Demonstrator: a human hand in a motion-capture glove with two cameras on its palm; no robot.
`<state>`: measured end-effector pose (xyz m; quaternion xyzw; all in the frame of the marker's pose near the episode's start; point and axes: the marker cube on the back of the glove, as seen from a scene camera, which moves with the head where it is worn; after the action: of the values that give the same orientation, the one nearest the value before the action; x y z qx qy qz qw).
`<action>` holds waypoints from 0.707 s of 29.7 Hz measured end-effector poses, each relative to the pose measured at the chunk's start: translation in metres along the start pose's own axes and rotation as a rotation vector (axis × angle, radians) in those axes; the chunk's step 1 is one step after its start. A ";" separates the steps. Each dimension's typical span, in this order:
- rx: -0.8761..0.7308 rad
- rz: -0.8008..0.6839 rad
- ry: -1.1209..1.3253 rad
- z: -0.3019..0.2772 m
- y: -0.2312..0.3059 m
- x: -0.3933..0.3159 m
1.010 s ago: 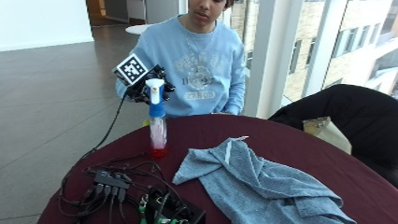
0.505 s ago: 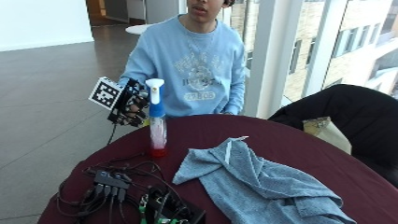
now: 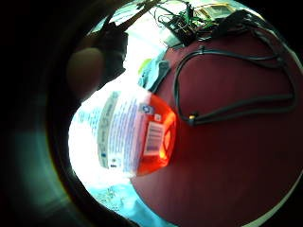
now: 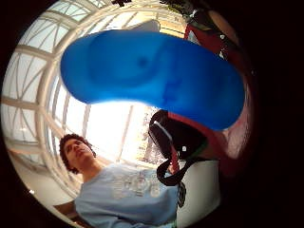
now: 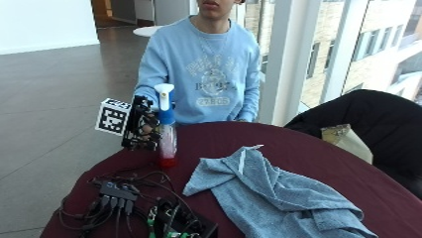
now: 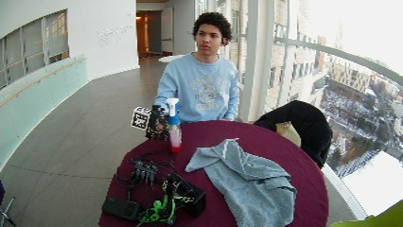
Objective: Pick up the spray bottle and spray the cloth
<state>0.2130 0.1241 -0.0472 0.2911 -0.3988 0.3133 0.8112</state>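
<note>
The grip, the gloved right hand, sits against the side of the spray bottle at about neck and upper-body height, on the side away from the cloth; both palm views put the bottle right against the palm, its labelled body filling one and its blue collar the other; whether the fingers have curled round it I cannot tell, since the bottle and the glove's fittings hide them. The bottle stands upright on the desk, long axis vertical, red liquid low in the base, white spray head on top; its foot appears to rest on the desk, so I judge it not yet lifted. From there the cloth lies well apart, spread out across the desk toward the person's left and nearer the outside camera. The coming move turns on that direction: once lifted, the nozzle must face across the desk at the cloth, away from the cables lying near the bottle's base.
</note>
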 end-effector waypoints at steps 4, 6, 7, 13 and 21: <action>-0.003 -0.024 -0.010 0.009 -0.006 0.000; 0.016 -0.046 -0.018 0.015 -0.007 -0.001; 0.025 -0.050 -0.021 0.017 -0.007 -0.001; 0.069 -0.060 -0.032 0.024 -0.006 -0.003; 0.053 -0.088 0.012 0.028 -0.023 -0.010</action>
<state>0.2122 0.0870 -0.0463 0.3281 -0.3724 0.2893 0.8185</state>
